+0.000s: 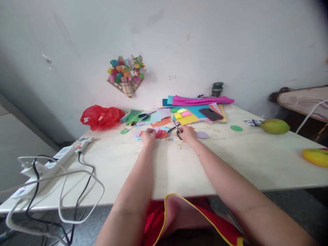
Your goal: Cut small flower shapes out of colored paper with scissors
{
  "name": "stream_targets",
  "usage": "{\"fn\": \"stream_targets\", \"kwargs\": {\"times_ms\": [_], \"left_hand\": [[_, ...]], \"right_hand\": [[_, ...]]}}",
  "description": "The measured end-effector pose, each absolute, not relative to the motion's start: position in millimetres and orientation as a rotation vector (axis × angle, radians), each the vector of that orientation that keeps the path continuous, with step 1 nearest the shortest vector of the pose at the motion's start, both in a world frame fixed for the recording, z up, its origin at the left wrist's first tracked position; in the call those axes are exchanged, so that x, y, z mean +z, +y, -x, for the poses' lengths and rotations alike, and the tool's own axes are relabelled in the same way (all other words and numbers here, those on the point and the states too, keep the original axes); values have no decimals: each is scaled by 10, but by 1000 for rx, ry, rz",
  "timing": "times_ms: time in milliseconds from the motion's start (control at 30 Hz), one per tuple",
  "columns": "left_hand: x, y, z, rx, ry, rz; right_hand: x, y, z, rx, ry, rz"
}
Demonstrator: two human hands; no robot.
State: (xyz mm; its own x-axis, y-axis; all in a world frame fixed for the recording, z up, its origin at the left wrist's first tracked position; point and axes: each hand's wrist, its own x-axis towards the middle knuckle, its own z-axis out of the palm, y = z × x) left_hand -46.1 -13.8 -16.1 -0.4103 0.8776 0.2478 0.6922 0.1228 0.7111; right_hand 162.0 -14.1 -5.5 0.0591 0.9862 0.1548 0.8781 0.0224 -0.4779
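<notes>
Near the middle of the pale table (176,164), my right hand (188,134) is closed around the dark handles of scissors (179,134), whose blades point up and to the left. My left hand (149,136) is to the left, its fingers pinched together beside a pile of red, orange and blue paper pieces (162,133); what lies between its fingertips is too small to make out. A purple paper oval (202,135) rests just right of my right hand. Tiny paper scraps (179,145) lie between and below the hands.
Behind the hands are coloured sheets (197,112), a phone (211,114) and second scissors (145,117). A red plastic bag (101,117) and a power strip (61,155) with loose cables are left. Fruit (275,126) and a green oval (236,128) are right.
</notes>
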Motion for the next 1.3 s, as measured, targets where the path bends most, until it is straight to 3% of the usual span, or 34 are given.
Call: {"fn": "stream_targets", "kwargs": {"times_ms": [200,400,767,1300], "left_hand": [[-200,-127,479,984,2373,-1598],[-240,-130,331,794,2265,-1825],[-231,-110,356,1059,2139,-1720],[-345,-45,404,721,2338,-1884]], "right_hand": [[-84,-115,-1620,284,-1902,1929],[-93,-102,-1632,239,-1895,1941],[-41,-140,-1623,181,-1975,1976],[77,-251,-1557,194,-2138,2015]]}}
